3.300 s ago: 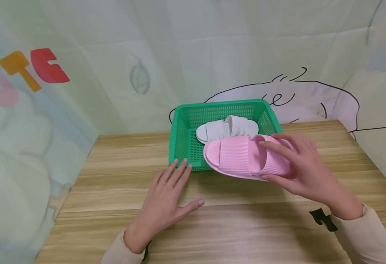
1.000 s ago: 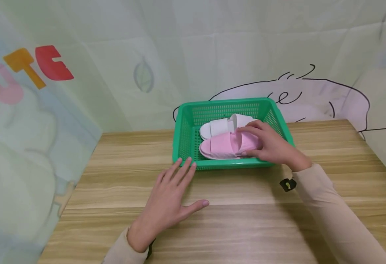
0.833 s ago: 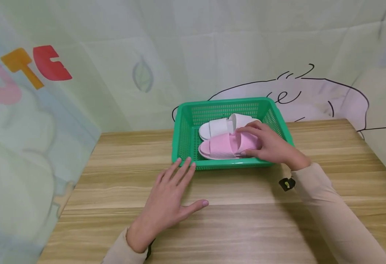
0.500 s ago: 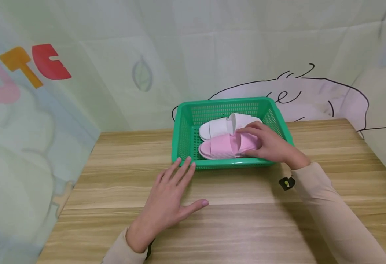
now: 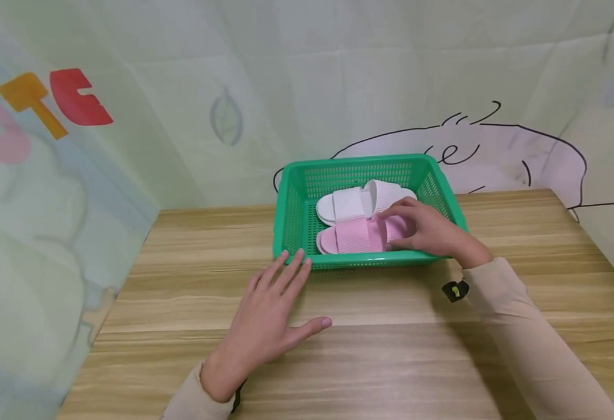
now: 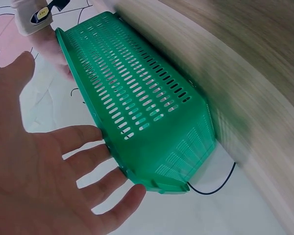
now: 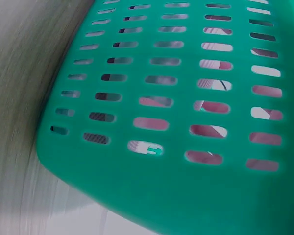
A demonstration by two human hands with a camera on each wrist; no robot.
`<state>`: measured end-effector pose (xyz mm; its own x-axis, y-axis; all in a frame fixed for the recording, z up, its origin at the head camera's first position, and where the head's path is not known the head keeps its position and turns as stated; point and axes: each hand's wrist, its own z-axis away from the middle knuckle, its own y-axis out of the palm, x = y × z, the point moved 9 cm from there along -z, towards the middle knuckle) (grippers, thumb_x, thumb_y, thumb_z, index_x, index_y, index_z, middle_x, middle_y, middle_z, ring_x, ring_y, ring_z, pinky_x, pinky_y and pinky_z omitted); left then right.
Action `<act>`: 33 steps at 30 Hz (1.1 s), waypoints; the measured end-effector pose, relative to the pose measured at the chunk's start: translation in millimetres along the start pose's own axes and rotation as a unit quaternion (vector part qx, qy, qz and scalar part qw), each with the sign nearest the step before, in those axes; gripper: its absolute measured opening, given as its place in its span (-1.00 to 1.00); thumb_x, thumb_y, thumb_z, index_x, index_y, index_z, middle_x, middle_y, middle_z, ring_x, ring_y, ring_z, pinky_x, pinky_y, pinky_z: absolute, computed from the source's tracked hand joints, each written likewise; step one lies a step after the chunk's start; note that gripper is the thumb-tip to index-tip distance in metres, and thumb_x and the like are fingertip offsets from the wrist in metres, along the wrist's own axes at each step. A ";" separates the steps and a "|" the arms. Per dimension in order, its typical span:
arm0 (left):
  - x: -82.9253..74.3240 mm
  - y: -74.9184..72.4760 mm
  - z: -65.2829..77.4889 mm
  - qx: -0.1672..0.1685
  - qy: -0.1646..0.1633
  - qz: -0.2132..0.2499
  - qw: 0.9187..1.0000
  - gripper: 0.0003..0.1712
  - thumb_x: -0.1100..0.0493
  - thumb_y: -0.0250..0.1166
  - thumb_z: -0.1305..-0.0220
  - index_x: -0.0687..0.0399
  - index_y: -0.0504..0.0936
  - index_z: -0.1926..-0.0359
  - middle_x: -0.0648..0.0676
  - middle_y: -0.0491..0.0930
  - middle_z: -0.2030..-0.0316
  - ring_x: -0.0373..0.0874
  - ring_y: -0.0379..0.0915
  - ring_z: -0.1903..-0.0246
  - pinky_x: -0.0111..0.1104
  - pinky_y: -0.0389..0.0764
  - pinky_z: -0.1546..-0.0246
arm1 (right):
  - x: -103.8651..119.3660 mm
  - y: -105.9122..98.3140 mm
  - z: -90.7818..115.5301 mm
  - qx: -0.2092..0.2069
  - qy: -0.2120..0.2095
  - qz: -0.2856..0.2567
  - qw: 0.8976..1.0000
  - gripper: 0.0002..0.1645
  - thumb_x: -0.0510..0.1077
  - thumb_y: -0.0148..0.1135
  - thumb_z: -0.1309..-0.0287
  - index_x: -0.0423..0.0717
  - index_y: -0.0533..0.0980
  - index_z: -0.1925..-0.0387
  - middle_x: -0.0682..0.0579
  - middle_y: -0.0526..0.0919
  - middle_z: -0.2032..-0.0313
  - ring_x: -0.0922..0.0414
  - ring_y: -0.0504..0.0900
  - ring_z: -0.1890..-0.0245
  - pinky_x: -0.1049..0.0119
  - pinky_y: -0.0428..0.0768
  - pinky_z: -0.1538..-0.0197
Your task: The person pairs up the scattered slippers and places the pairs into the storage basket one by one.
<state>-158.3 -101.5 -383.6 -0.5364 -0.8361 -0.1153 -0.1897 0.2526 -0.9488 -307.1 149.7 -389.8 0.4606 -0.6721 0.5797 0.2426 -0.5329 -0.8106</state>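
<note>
A green plastic basket with slotted walls holds two nested pairs of slide slippers, each with two wide ribbed straps. Behind lie the white slippers; in front lie the pink slippers. My right hand reaches over the basket's near right side and grips the right part of the pink slippers, fingers at the strap and thumb on the near side. My left hand is spread, its fingertips touching the basket's near left rim. In the right wrist view the slotted basket wall fills most of the frame, hiding that hand.
The basket stands at the back of a wood-grain table, close to a printed cloth backdrop with cartoon drawings and coloured letters.
My right hand has carried the pink slippers from above the near rim down into the basket, beside the white ones. In the last half second they settle lower and flatter. My left hand stays put.
</note>
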 end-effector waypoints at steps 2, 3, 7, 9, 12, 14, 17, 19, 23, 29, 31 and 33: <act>-0.2 -0.2 -0.2 0.001 0.000 -0.001 1.000 0.17 -0.63 0.11 -0.32 0.12 0.29 -0.61 0.13 0.22 -0.62 0.18 0.09 -0.61 0.22 0.39 -0.39 | -0.5 0.1 0.0 0.002 0.002 0.000 1.000 -0.33 -0.11 0.59 -0.16 -0.11 0.61 -0.30 -0.20 0.55 -0.28 -0.21 0.47 -0.30 -0.28 0.50 -0.36; -0.2 -0.2 -0.2 0.003 -0.001 -0.001 1.000 0.17 -0.63 0.12 -0.32 0.12 0.29 -0.61 0.13 0.21 -0.62 0.18 0.08 -0.61 0.22 0.39 -0.39 | -0.4 0.0 -0.2 0.002 0.000 0.000 1.000 -0.33 -0.11 0.59 -0.16 -0.11 0.61 -0.30 -0.19 0.55 -0.28 -0.21 0.48 -0.30 -0.27 0.49 -0.37; -0.1 -0.2 -0.5 0.008 -0.004 -0.004 1.000 0.17 -0.63 0.13 -0.31 0.12 0.30 -0.61 0.13 0.20 -0.62 0.17 0.07 -0.62 0.22 0.38 -0.40 | 0.0 -0.1 -0.7 0.002 -0.003 0.000 1.000 -0.33 -0.10 0.60 -0.16 -0.10 0.61 -0.29 -0.18 0.57 -0.28 -0.19 0.48 -0.31 -0.27 0.49 -0.37; -0.1 -0.1 -0.5 0.010 -0.006 -0.005 1.000 0.17 -0.63 0.14 -0.31 0.11 0.30 -0.61 0.13 0.20 -0.62 0.16 0.06 -0.62 0.23 0.38 -0.40 | 0.4 -0.3 -0.9 0.001 -0.006 0.001 1.000 -0.34 -0.10 0.60 -0.15 -0.10 0.62 -0.29 -0.17 0.58 -0.27 -0.19 0.48 -0.31 -0.26 0.49 -0.37; -0.2 -0.1 -0.7 0.012 -0.008 -0.005 1.000 0.17 -0.62 0.14 -0.31 0.11 0.30 -0.61 0.13 0.21 -0.62 0.17 0.07 -0.62 0.23 0.38 -0.40 | 0.7 -0.5 -0.9 -0.001 -0.009 0.003 1.000 -0.34 -0.10 0.60 -0.16 -0.11 0.62 -0.28 -0.17 0.58 -0.27 -0.18 0.48 -0.31 -0.26 0.50 -0.36; -0.1 0.1 -0.8 0.014 -0.010 -0.006 1.000 0.17 -0.62 0.14 -0.30 0.10 0.30 -0.61 0.12 0.20 -0.62 0.17 0.07 -0.62 0.22 0.37 -0.41 | 0.9 -0.6 -0.9 -0.001 -0.011 0.006 1.000 -0.34 -0.10 0.59 -0.16 -0.11 0.62 -0.29 -0.17 0.58 -0.28 -0.18 0.49 -0.30 -0.25 0.50 -0.36; -0.1 0.2 -1.1 0.015 -0.012 -0.008 1.000 0.17 -0.62 0.15 -0.30 0.10 0.30 -0.61 0.12 0.20 -0.62 0.18 0.08 -0.61 0.22 0.37 -0.41 | 0.7 -0.7 -0.6 -0.002 -0.011 0.008 1.000 -0.34 -0.11 0.58 -0.17 -0.12 0.61 -0.30 -0.18 0.57 -0.29 -0.19 0.48 -0.31 -0.26 0.49 -0.37; 0.0 0.3 -1.2 0.018 -0.014 -0.007 1.000 0.16 -0.61 0.15 -0.31 0.09 0.30 -0.61 0.11 0.20 -0.62 0.17 0.07 -0.62 0.21 0.37 -0.41 | 0.3 -0.5 -0.2 -0.001 -0.007 0.007 1.000 -0.34 -0.11 0.58 -0.18 -0.11 0.60 -0.31 -0.19 0.56 -0.30 -0.20 0.47 -0.31 -0.26 0.49 -0.37; 0.6 -0.1 -1.7 0.020 -0.018 -0.002 1.000 0.12 -0.59 0.15 -0.34 0.09 0.31 -0.61 0.10 0.20 -0.62 0.17 0.08 -0.62 0.21 0.35 -0.42 | -0.4 -0.2 0.6 -0.002 0.004 0.004 1.000 -0.32 -0.11 0.57 -0.19 -0.10 0.59 -0.32 -0.18 0.55 -0.31 -0.20 0.46 -0.32 -0.27 0.51 -0.36; 1.1 -0.7 -2.2 0.020 -0.020 0.002 1.000 0.09 -0.56 0.16 -0.36 0.09 0.31 -0.61 0.10 0.21 -0.62 0.17 0.08 -0.61 0.21 0.35 -0.43 | -0.8 -0.8 0.6 -0.007 0.013 0.006 1.000 -0.32 -0.09 0.58 -0.17 -0.10 0.60 -0.31 -0.16 0.57 -0.32 -0.18 0.47 -0.34 -0.26 0.52 -0.36; 0.9 -1.0 -2.4 0.020 -0.019 0.003 1.000 0.08 -0.55 0.17 -0.36 0.10 0.32 -0.60 0.11 0.22 -0.62 0.17 0.09 -0.61 0.21 0.35 -0.42 | -1.1 -0.9 0.6 -0.009 0.011 0.006 1.000 -0.32 -0.09 0.59 -0.16 -0.10 0.60 -0.31 -0.16 0.58 -0.31 -0.18 0.47 -0.33 -0.25 0.52 -0.36; 0.7 -1.4 -2.5 0.017 -0.018 0.004 1.000 0.07 -0.53 0.17 -0.38 0.11 0.34 -0.59 0.12 0.23 -0.61 0.18 0.10 -0.61 0.21 0.36 -0.42 | -1.3 -0.6 0.4 -0.009 0.009 0.006 1.000 -0.32 -0.10 0.60 -0.15 -0.10 0.61 -0.30 -0.16 0.59 -0.30 -0.17 0.48 -0.32 -0.24 0.52 -0.36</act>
<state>-160.5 -101.2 -381.6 -0.5081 -0.8510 -0.1328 -0.1567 0.2429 -0.9573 -307.5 151.2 -390.1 0.4477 -0.6876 0.5716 0.2212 -0.5342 -0.8159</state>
